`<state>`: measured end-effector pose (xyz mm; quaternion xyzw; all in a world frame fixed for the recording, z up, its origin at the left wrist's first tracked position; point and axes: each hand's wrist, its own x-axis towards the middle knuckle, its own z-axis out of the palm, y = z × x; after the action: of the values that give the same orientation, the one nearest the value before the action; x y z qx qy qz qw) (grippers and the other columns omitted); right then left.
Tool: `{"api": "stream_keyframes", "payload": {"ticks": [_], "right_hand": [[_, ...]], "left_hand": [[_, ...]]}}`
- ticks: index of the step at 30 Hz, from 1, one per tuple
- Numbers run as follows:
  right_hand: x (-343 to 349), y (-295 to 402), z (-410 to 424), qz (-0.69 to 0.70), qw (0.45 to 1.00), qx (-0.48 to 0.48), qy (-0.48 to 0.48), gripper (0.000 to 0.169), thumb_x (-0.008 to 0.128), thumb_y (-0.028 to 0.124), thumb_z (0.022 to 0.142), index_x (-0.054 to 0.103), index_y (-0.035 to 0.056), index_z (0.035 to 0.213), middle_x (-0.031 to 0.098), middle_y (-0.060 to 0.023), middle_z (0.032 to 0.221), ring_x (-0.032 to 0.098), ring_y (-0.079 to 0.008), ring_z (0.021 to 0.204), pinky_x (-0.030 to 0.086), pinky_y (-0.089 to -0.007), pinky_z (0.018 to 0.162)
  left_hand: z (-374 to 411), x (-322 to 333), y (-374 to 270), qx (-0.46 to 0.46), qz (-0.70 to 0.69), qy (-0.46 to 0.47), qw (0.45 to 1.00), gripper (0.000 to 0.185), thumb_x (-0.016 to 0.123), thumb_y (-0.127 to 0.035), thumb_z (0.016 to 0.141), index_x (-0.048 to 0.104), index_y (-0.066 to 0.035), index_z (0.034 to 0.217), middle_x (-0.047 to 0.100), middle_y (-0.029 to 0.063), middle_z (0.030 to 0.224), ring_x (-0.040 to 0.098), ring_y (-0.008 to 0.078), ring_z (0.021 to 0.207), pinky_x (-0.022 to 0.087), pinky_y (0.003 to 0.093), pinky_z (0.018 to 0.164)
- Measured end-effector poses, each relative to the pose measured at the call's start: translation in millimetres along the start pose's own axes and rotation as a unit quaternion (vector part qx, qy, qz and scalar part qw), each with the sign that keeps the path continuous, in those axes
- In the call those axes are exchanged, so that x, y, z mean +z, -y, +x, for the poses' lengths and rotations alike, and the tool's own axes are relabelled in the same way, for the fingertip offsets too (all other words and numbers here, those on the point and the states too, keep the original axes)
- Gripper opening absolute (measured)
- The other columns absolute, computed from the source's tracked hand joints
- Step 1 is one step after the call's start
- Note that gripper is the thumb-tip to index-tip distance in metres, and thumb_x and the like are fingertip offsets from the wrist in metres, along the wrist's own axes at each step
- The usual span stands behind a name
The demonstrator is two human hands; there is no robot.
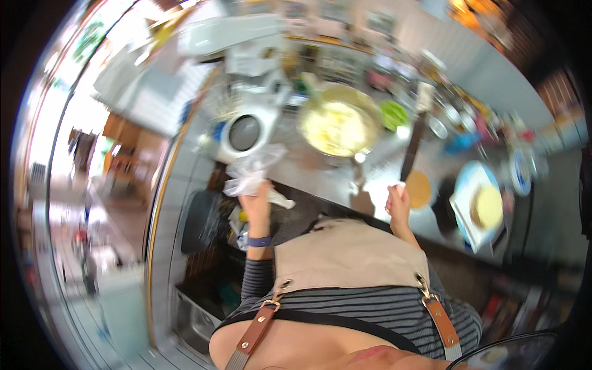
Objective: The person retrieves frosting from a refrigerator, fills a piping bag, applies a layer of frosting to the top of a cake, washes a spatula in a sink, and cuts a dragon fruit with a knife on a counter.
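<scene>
My left hand [257, 201] is closed around a crumpled clear plastic piping bag [249, 173], whose whitish tip sticks out to the right of the hand. In my right hand [398, 203] is the lower end of a long spatula [414, 143] with a dark middle and a whitish smear at its far end. Between and beyond the hands stands a large mixing bowl [336, 122] of pale yellow cream, with a light-coloured utensil leaning in it. A round tan disc [418, 189] lies on the counter beside my right hand. Motion blurs the picture.
A white stand mixer [231, 37] stands at the back left. A green bowl [393, 115] is right of the cream. Farther right, a pale round cake [489, 207] rests on a white board over a blue-rimmed round stand [476, 173]. Jars and small containers line the back. A steel sink [199, 319] is lower left.
</scene>
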<state>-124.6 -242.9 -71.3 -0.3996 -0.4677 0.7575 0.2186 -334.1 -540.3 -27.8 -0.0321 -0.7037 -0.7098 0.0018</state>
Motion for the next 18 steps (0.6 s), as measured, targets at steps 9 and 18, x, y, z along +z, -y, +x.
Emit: {"api": "stream_keyframes", "payload": {"ticks": [9, 18], "right_hand": [[-155.1, -84.5, -52.6, -0.428, 0.840, -0.007, -0.334, 0.030, 0.064, 0.027, 0.077, 0.063, -0.0028, 0.079, 0.062, -0.0185, 0.067, 0.062, -0.0299, 0.064, 0.047, -0.0412, 0.064], [-198.5, -73.1, -30.3, -0.490, 0.835, 0.052, -0.245, 0.034, 0.062, 0.037, 0.076, 0.070, 0.0062, 0.088, 0.067, -0.0191, 0.084, 0.065, -0.0381, 0.084, 0.049, -0.0438, 0.072]], "left_hand": [[12.5, 46.6, -34.3, -0.027, -0.005, 0.107, 0.994, 0.023, 0.060, -0.001, 0.081, 0.058, 0.001, 0.104, 0.059, 0.0043, 0.079, 0.055, 0.0111, 0.068, 0.043, 0.0251, 0.064], [12.4, 54.8, -35.5, -0.012, -0.016, 0.115, 0.993, 0.020, 0.062, 0.001, 0.081, 0.059, 0.000, 0.101, 0.061, 0.0043, 0.083, 0.057, 0.0129, 0.073, 0.043, 0.0270, 0.069]]}}
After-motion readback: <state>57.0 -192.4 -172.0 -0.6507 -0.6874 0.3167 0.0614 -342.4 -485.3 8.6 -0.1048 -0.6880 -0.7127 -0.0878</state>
